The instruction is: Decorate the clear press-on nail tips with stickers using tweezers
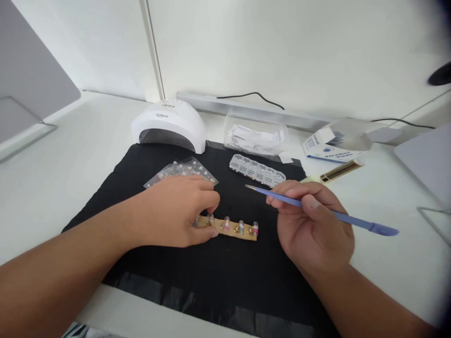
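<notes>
Pinching nail strip: left hand | right hand grips brush | compartment box: beads

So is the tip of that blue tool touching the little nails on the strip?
Apart. The head view shows the blue tool tip raised, with black mat between it and the nail strip.

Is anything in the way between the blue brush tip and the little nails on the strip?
Nothing visible. The blue brush in the right hand points over bare black mat. The nail strip lies below its tip, with the left hand holding only the strip's left end.
</notes>
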Motion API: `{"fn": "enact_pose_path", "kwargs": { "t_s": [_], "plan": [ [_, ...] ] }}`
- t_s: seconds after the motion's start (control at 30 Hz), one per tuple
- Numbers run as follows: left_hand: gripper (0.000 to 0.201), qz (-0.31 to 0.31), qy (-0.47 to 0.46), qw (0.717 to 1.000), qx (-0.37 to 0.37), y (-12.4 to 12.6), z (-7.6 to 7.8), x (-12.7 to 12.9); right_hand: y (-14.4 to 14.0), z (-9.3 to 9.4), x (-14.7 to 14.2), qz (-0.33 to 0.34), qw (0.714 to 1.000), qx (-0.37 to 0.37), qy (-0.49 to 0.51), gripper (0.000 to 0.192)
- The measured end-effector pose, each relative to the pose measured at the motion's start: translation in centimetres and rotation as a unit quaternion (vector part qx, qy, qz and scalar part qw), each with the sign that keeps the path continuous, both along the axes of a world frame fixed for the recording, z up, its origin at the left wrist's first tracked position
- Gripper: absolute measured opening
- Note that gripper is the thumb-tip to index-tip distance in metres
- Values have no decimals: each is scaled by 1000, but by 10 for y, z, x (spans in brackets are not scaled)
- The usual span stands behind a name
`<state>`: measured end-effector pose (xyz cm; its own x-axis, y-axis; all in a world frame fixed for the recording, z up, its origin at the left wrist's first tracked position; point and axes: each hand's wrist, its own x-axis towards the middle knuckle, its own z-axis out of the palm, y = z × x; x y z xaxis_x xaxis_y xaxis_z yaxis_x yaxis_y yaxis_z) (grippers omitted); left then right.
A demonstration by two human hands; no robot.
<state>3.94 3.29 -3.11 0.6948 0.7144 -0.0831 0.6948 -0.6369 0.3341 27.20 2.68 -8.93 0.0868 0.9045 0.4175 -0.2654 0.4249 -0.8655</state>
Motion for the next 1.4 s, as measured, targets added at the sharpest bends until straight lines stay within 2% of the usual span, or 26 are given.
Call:
{"fn": "enact_pose_path", "kwargs": {
  "t_s": [0.33, 0.5, 0.7, 0.87, 1.03, 1.1, 1.23, 1.4],
  "plan": [
    [8, -16, -51, 998, -44, 5, -4, -7, 0, 1, -1, 20, 1000, -1, -4, 16],
    [17, -14, -75, 995, -64, 10, -10, -7, 0, 2, -1, 28, 1000, 0, -3, 15],
    [20, -13, -81, 996, -35, 11, -11, -5, 0, 2, -1, 26, 1000, -4, -12, 15],
    [23, 64, -87, 993, 55, 18, -8, -11, -1, 1, -1, 25, 1000, -8, -14, 14],
    [22, 173, 38, 976, 128, 29, -11, -24, -1, 1, -2, 26, 999, -21, -17, 15],
    [28, 208, 84, 964, 140, 31, -14, -28, -1, 1, -2, 27, 999, -28, -22, 15],
    [53, 276, 156, 939, 132, 33, -17, -29, -1, 0, -1, 26, 999, -34, -23, 16],
    [73, 307, 209, 923, 98, 31, -17, -24, -2, 1, -1, 27, 998, -44, -23, 17]
  ]
}}
